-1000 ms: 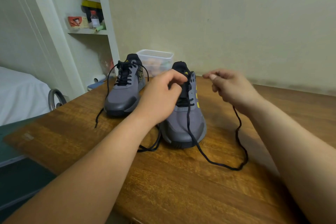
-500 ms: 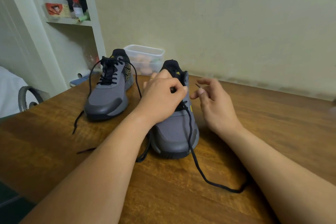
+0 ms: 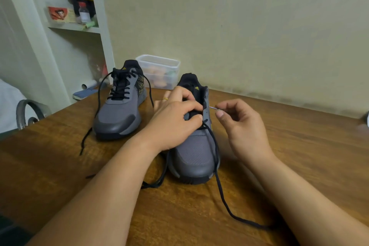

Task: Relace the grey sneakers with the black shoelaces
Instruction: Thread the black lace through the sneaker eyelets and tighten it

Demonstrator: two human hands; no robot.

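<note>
Two hands sit close together at the sneaker (image 3: pixel 196 158) under them. My left hand (image 3: pixel 175 124) grips its eyelet flap (image 3: pixel 205 104); my right hand (image 3: pixel 241 126) pinches the lace tip (image 3: pixel 213 108) just beside it. I would steady the flap, feed the tip in square, then draw the slack through evenly.

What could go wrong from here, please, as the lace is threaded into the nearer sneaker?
The right hand pinches the lace tip, so it may slip or miss the eyelet. The slack shoelace trails across the table by the right forearm, which could snag it and tug the sneaker the left hand steadies.
</note>
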